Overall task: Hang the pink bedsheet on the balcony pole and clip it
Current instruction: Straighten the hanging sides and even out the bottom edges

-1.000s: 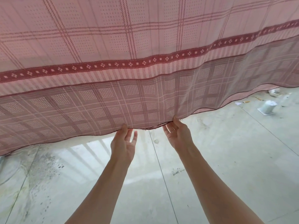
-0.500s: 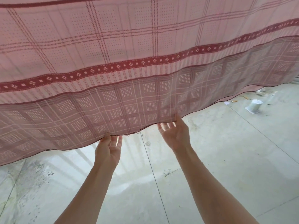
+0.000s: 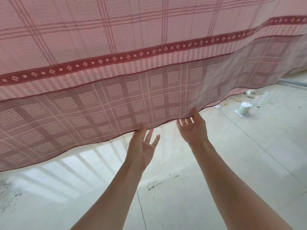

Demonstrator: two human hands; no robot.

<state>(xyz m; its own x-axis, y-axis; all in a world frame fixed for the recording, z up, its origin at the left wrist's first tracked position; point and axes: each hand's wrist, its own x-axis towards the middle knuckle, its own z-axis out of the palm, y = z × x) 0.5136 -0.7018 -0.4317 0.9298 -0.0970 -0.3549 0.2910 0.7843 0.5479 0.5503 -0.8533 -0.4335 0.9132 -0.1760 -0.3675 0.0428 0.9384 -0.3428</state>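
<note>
We see pink bedsheet (image 3: 116, 47) hanging across upper view, lower hem wavy above concrete floor (image 3: 232, 163). Left hand (image 3: 142, 146) open, thumb touching hem. Right hand (image 3: 192, 128) open, fingertips at hem. Bare floor beneath; white cup (image 3: 244, 109) far right.

2 bare forearms outstretched, left hand (image 3: 142, 146) and right hand (image 3: 193, 128) raised, fingers straight and spread.

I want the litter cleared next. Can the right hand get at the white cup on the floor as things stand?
Probably not without stepping over: the right hand is up at the sheet's hem, and the cup sits well off on the floor, though nothing blocks it.
</note>
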